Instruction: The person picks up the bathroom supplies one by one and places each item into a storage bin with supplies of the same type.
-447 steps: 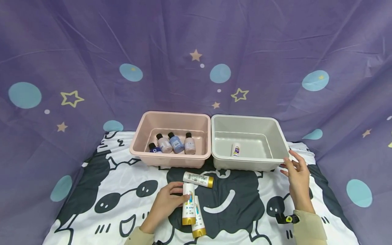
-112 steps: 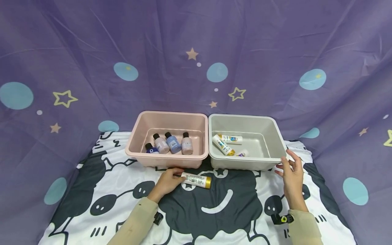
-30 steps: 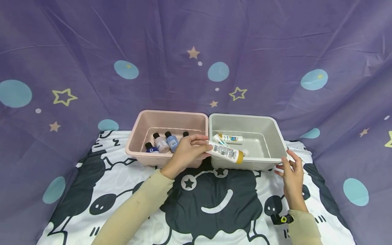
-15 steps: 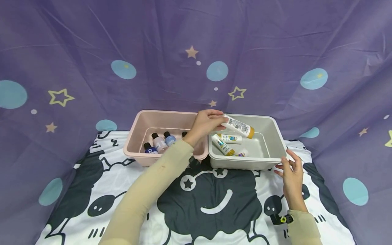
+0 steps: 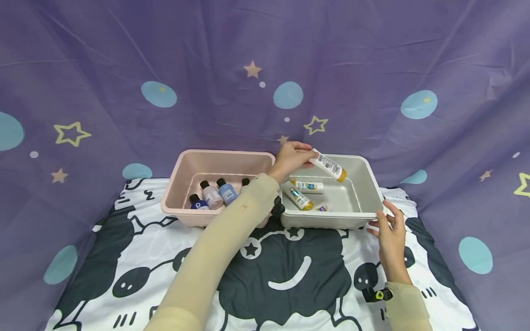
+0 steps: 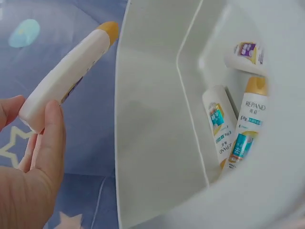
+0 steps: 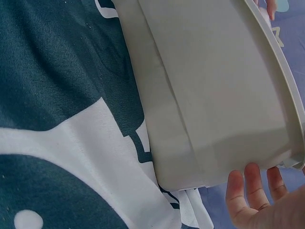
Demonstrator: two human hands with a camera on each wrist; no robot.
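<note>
My left hand [image 5: 291, 158] pinches the base end of a white bottle [image 5: 329, 165] with a gold cap, over the back of the grey bin [image 5: 364, 184]. In the left wrist view the bottle [image 6: 66, 76] slants up from thumb and fingers [image 6: 53, 124], its cap at the bin's rim. Two similar white bottles [image 5: 299, 196] and a white item with a purple label [image 6: 248, 53] lie inside this bin. My right hand [image 5: 391, 234] holds the bin's front right corner, fingers under the rim, as the right wrist view shows with fingertips [image 7: 252, 176] on the wall.
A pink bin [image 5: 175, 184] stands at the left, close to the grey one, with several dark-capped bottles [image 5: 212, 195] in it. My left sleeve [image 5: 219, 243] hides part of it. A sheep-print cloth [image 5: 285, 303] covers the table, and a purple curtain [image 5: 352, 69] hangs behind.
My left hand took the last bottle from the cloth and carried it up and right over the grey bin. Earlier, two other bottles went from the cloth into that bin. My right hand stays.
</note>
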